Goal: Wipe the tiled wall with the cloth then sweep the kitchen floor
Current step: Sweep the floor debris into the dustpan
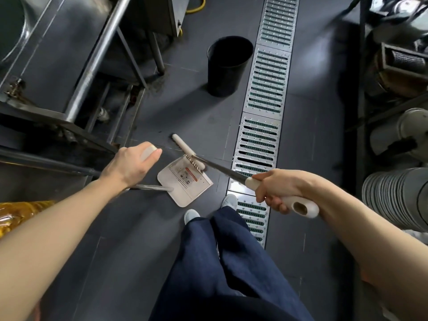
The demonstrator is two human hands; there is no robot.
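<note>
On the dark grey kitchen floor (pixel 196 126), the left hand (pixel 129 163) gripped the white long-handled dustpan (pixel 185 181) while the right hand (pixel 278 186) held the white-handled broom (pixel 298 205), its head (pixel 183 144) just beyond the pan's mouth.

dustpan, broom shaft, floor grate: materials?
Dustpan: likely plastic, matte off-white, thin moulded tray with a printed label. Broom shaft: looks like dark metal with a sheen; its grip in the right hand seems to be smooth cream plastic. Grate: probably stainless steel, bright, slotted.
</note>
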